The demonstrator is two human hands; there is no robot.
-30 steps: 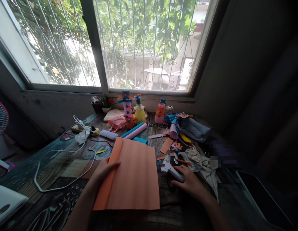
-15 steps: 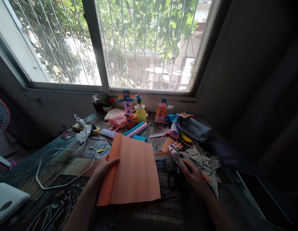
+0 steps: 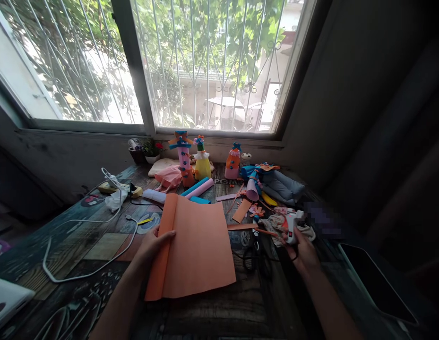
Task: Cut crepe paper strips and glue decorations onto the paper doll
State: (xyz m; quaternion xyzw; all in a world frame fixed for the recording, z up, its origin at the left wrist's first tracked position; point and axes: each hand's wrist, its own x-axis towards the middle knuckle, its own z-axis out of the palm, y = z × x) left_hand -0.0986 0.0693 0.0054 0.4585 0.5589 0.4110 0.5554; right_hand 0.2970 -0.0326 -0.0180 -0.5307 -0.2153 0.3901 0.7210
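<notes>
A folded orange paper sheet (image 3: pixel 196 248) lies flat on the wooden table (image 3: pixel 219 307) in front of me. My left hand (image 3: pixel 153 245) rests on its folded left edge, thumb on top. My right hand (image 3: pixel 302 252) holds a white glue gun (image 3: pixel 290 224) over the cloth scraps at the right of the sheet. Black scissors (image 3: pixel 251 255) lie on the table between the sheet and my right hand.
Decorated paper-craft bottles (image 3: pixel 191 158) stand under the window. Foam rolls (image 3: pixel 200 188), paper scraps (image 3: pixel 242 210), a grey cloth bundle (image 3: pixel 283 186), a white cable (image 3: pixel 91 245) and a plug strip (image 3: pixel 116 189) cover the table. A dark tablet (image 3: pixel 377 283) lies at right.
My right hand picked up the glue gun from beside the sheet and carried it rightward over the cloth scraps. My left hand stayed on the paper's folded edge.
</notes>
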